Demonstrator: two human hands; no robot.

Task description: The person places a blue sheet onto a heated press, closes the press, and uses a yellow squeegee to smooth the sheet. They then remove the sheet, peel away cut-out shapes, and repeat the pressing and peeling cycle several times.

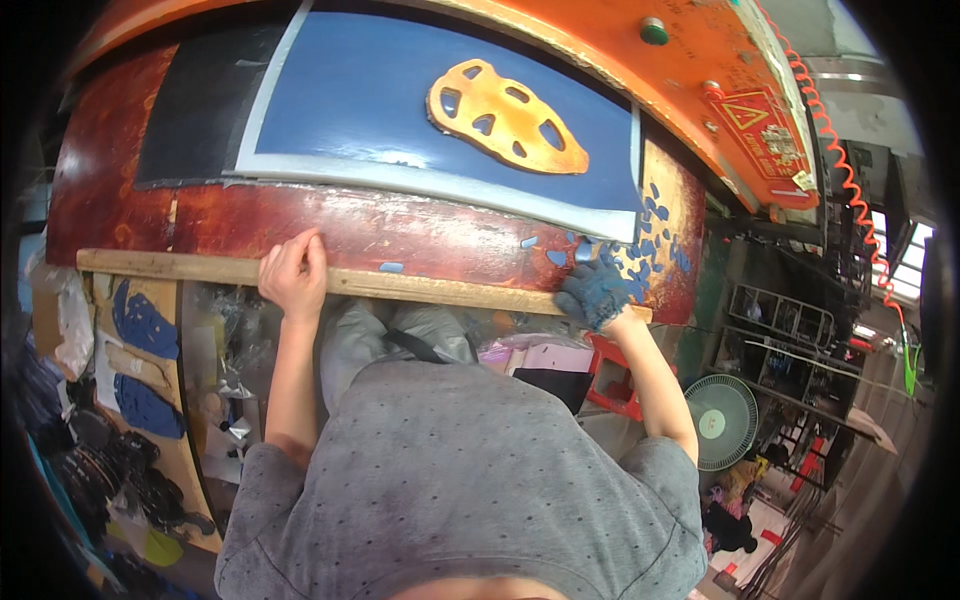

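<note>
My left hand is bare and closed on the wooden strip along the table's near edge. In a dark blue-grey knitted glove, my right hand rests with curled fingers at the right end of this strip. Small blue offcuts lie scattered beside it; whether the glove holds any is hidden. Beyond both hands a blue sheet with pale borders is spread flat. On the sheet sits a yellow-orange cutting die, rounded in outline and pierced by several openings.
An orange machine with a green button spans the far side. Cut blue pieces lie on a wooden board at left. A fan and a red crate stand at lower right. A coiled red hose hangs at right.
</note>
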